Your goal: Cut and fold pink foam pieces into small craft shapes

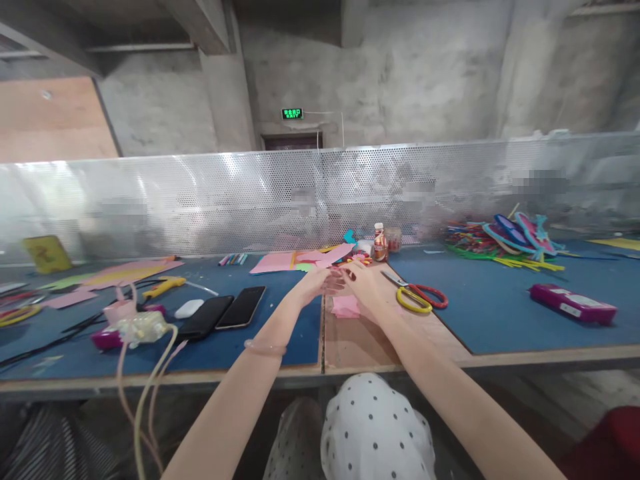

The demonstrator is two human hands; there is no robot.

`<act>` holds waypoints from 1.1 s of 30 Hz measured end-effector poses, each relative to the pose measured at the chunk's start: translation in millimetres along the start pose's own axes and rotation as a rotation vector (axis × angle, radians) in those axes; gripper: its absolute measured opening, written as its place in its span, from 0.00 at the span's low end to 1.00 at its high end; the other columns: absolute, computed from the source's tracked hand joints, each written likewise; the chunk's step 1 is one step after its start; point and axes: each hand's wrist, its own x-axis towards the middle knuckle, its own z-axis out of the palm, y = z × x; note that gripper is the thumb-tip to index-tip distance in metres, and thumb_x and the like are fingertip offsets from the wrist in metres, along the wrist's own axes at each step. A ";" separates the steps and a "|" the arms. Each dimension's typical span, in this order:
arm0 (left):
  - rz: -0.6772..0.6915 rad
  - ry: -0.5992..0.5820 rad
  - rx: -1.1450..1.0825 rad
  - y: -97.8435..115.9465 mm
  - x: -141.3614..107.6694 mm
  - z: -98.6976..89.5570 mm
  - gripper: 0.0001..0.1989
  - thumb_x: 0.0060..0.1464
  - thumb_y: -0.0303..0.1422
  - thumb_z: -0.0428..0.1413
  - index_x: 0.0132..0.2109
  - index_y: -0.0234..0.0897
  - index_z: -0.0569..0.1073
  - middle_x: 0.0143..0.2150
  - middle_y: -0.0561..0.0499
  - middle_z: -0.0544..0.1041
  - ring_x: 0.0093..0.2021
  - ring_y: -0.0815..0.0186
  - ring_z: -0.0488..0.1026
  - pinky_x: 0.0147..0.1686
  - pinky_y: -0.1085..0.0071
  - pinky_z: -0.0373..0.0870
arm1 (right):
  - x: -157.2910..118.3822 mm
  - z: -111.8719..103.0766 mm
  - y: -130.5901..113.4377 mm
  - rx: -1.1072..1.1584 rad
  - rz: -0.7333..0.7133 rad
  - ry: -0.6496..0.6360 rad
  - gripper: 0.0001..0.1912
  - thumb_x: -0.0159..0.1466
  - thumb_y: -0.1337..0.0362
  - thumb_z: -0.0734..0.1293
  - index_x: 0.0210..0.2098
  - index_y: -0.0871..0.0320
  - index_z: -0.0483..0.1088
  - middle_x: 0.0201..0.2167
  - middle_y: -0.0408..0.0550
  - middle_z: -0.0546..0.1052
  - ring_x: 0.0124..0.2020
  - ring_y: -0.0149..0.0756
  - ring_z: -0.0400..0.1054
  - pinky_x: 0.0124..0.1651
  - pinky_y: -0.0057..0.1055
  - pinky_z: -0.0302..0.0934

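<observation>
Both my hands meet over the middle of the table, beyond a small pink paper piece [345, 307]. My left hand [320, 283] has its fingers stretched toward the right hand, and they are blurred. My right hand [358, 278] is bent over the left fingertips. Something small and pink shows between them, too blurred to make out. Behind the hands are pink paper sheets [274, 263]. Scissors with red and yellow handles [415, 298] lie just right of my right hand.
Two dark phones [242, 307] and a glue gun [164, 287] lie left, near a power strip with cables [143, 328]. A bottle [380, 243] stands behind the hands. Pipe cleaners [500, 240] and a purple box [573, 303] are right. A perforated metal screen [225, 200] edges the table.
</observation>
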 end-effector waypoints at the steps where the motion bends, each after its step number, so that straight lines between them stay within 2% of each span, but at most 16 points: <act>1: -0.018 -0.017 -0.034 0.8 0.4 0.2 0.12 0.48 0.36 0.50 0.35 0.32 0.72 0.34 0.42 0.77 0.35 0.62 0.74 0.39 0.65 0.68 | -0.4 -2.2 -2.3 -0.037 -0.021 -0.018 0.10 0.60 0.69 0.58 0.33 0.59 0.70 0.35 0.50 0.72 0.36 0.33 0.65 0.40 0.29 0.58; 5: -0.031 -0.041 -0.136 3.1 2.3 -1.3 0.18 0.50 0.40 0.43 0.34 0.31 0.72 0.35 0.39 0.77 0.36 0.61 0.75 0.41 0.64 0.67 | -1.8 -5.1 -5.8 -0.166 -0.048 -0.039 0.11 0.62 0.68 0.57 0.37 0.58 0.70 0.37 0.51 0.71 0.37 0.34 0.65 0.40 0.28 0.57; 9: -0.043 -0.041 -0.111 4.7 1.1 -1.2 0.24 0.52 0.45 0.40 0.33 0.31 0.72 0.35 0.38 0.77 0.36 0.60 0.74 0.41 0.65 0.67 | -2.4 -2.5 -1.5 -0.245 -0.081 -0.063 0.12 0.62 0.67 0.57 0.38 0.58 0.71 0.37 0.53 0.69 0.39 0.36 0.63 0.40 0.29 0.57; 12: -0.031 0.002 -0.035 4.3 -0.8 1.0 0.24 0.51 0.49 0.44 0.33 0.31 0.73 0.35 0.38 0.77 0.37 0.61 0.74 0.40 0.65 0.67 | -2.9 -1.8 -0.5 -0.316 -0.093 -0.107 0.12 0.61 0.68 0.57 0.39 0.56 0.70 0.37 0.53 0.69 0.38 0.37 0.63 0.37 0.28 0.57; 17: 0.050 0.029 0.080 -0.2 -1.0 0.1 0.19 0.48 0.45 0.52 0.37 0.32 0.72 0.36 0.41 0.77 0.37 0.62 0.74 0.38 0.67 0.66 | -4.7 0.5 -4.9 -0.367 -0.122 -0.156 0.13 0.60 0.70 0.58 0.41 0.55 0.69 0.40 0.54 0.68 0.41 0.38 0.62 0.36 0.28 0.57; 21: 0.130 0.033 0.072 -2.9 1.2 -3.2 0.18 0.47 0.45 0.53 0.34 0.33 0.71 0.32 0.45 0.76 0.33 0.66 0.73 0.35 0.70 0.67 | -5.4 2.7 -9.2 -0.256 -0.061 -0.050 0.12 0.60 0.69 0.56 0.40 0.57 0.68 0.40 0.52 0.69 0.40 0.37 0.63 0.38 0.29 0.57; 26: 0.186 0.028 0.194 -3.3 2.1 -2.0 0.18 0.48 0.47 0.52 0.32 0.34 0.69 0.27 0.48 0.74 0.31 0.67 0.73 0.32 0.71 0.67 | -0.2 1.5 -6.0 -0.017 0.133 0.117 0.12 0.60 0.68 0.55 0.36 0.60 0.69 0.39 0.52 0.70 0.39 0.36 0.63 0.42 0.31 0.57; 30: 0.194 0.029 0.306 -3.2 1.4 0.1 0.18 0.48 0.47 0.52 0.30 0.34 0.69 0.27 0.48 0.74 0.30 0.67 0.73 0.31 0.72 0.67 | 4.4 0.6 2.7 0.152 0.171 0.051 0.11 0.59 0.68 0.56 0.30 0.61 0.70 0.34 0.52 0.73 0.37 0.35 0.64 0.42 0.32 0.58; 33: 0.194 0.032 0.360 -2.1 0.0 1.0 0.17 0.48 0.45 0.52 0.29 0.34 0.69 0.26 0.48 0.74 0.29 0.67 0.72 0.30 0.72 0.67 | 5.7 -0.4 6.2 0.234 0.206 -0.005 0.10 0.57 0.68 0.58 0.30 0.61 0.71 0.33 0.51 0.74 0.34 0.34 0.66 0.40 0.31 0.59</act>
